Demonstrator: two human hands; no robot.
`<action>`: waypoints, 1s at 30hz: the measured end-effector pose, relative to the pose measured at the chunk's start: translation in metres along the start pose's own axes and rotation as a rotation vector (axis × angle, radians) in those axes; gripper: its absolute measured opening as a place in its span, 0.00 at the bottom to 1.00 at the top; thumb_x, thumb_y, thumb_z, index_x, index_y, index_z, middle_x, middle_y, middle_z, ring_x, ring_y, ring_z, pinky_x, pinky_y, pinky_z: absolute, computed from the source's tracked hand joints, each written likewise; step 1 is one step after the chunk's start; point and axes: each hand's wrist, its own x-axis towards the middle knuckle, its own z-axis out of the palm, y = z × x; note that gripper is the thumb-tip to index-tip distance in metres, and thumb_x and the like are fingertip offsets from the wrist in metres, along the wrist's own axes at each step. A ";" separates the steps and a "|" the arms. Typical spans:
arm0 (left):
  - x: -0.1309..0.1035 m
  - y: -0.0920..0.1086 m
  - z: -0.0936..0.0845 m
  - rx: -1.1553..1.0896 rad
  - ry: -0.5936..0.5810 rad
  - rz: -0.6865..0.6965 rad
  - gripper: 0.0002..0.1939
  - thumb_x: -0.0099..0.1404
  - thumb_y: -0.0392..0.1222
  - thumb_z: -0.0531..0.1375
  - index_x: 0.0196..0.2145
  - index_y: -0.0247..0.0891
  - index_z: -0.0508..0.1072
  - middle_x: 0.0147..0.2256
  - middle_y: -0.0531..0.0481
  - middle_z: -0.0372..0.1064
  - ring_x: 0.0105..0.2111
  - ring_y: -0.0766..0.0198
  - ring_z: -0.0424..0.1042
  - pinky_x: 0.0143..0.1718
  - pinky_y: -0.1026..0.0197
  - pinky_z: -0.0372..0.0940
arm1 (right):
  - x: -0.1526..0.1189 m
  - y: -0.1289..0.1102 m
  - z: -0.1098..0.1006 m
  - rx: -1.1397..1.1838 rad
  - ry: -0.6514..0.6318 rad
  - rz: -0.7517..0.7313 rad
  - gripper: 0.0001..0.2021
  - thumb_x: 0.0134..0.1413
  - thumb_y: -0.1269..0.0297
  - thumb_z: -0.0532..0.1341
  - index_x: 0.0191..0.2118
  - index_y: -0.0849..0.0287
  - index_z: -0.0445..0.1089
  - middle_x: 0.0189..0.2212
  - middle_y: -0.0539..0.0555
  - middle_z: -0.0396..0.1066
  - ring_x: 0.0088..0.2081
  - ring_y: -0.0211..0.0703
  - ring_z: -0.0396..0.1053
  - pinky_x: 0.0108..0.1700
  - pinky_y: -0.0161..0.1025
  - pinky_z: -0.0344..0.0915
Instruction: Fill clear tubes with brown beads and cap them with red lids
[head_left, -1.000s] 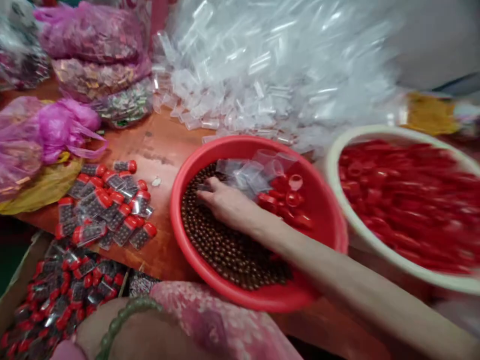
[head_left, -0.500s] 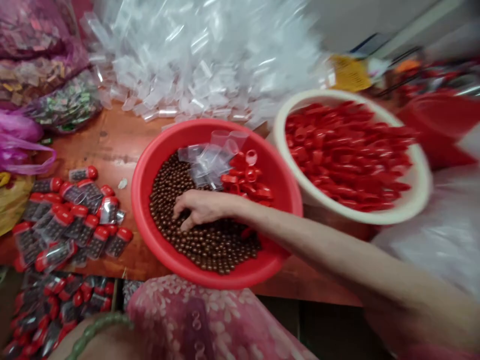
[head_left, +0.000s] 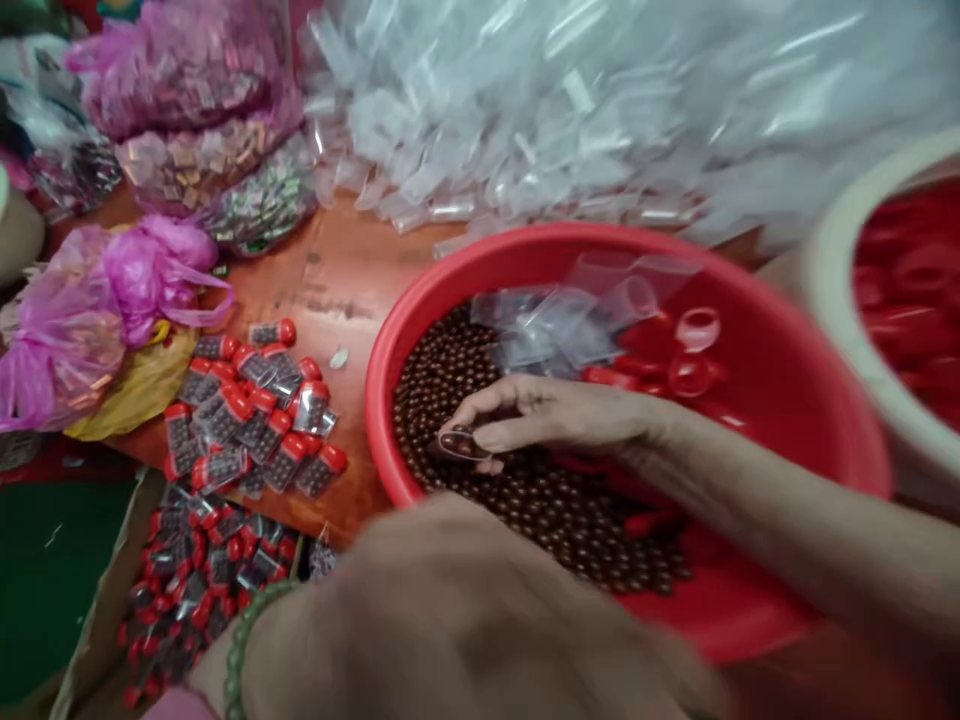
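- Beads (head_left: 450, 365), small, round and brown, lie thick along the near and left parts of a red basin (head_left: 382, 440) on the desk (head_left: 330, 280).
- The right hand (head_left: 559, 415) reaches in from the right, palm turned inward, just over those beads; thumb and fingers are closed on a small clear case (head_left: 463, 443), and I can see a few brown beads in its mouth.
- The left hand (head_left: 465, 620) looms in front of the basin, back upward and badly blurred; I can't tell whether it is open or closed, or whether it holds anything. A green bead bracelet (head_left: 236, 650) circles its wrist.
- Further back in the same basin, loose clear pouches (head_left: 555, 320) rest beside the beads, with red caps (head_left: 694, 375) to their right.
- To the right stands a white tub (head_left: 832, 290) with more red pieces (head_left: 915, 280) inside, cut off by the edge of the view.
- Behind the basin spreads a big heap of clear plastic pieces (head_left: 525, 130).
- Left of the basin, a pile of red-capped packs (head_left: 255, 410) with dark beads showing lies on the desk, near a white scrap (head_left: 339, 357); below the desk's edge, more capped packs (head_left: 202, 580) fill an open box (head_left: 105, 610).
- Over at the far left sit pink bags (head_left: 180, 60) and a yellow bag (head_left: 142, 385).
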 end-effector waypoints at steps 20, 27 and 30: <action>0.075 -0.044 0.010 -0.272 0.067 0.044 0.11 0.69 0.36 0.54 0.48 0.37 0.69 0.54 0.42 0.67 0.54 0.58 0.68 0.57 0.56 0.62 | -0.038 -0.018 0.026 -0.521 0.287 -0.247 0.15 0.59 0.55 0.58 0.44 0.59 0.74 0.44 0.57 0.74 0.45 0.45 0.71 0.50 0.45 0.66; 0.078 -0.046 0.009 -0.375 0.000 -0.022 0.11 0.71 0.39 0.51 0.50 0.40 0.66 0.47 0.45 0.70 0.47 0.62 0.73 0.50 0.60 0.66 | -0.076 -0.009 0.010 -0.772 0.674 -0.259 0.13 0.60 0.60 0.53 0.40 0.59 0.74 0.39 0.57 0.75 0.41 0.47 0.72 0.45 0.44 0.66; 0.081 -0.046 0.009 -0.365 0.002 -0.013 0.09 0.71 0.40 0.52 0.46 0.39 0.67 0.43 0.47 0.71 0.43 0.64 0.73 0.47 0.62 0.66 | -0.086 0.000 0.011 -0.839 0.717 -0.156 0.09 0.59 0.64 0.54 0.35 0.57 0.72 0.31 0.54 0.74 0.33 0.43 0.71 0.38 0.39 0.65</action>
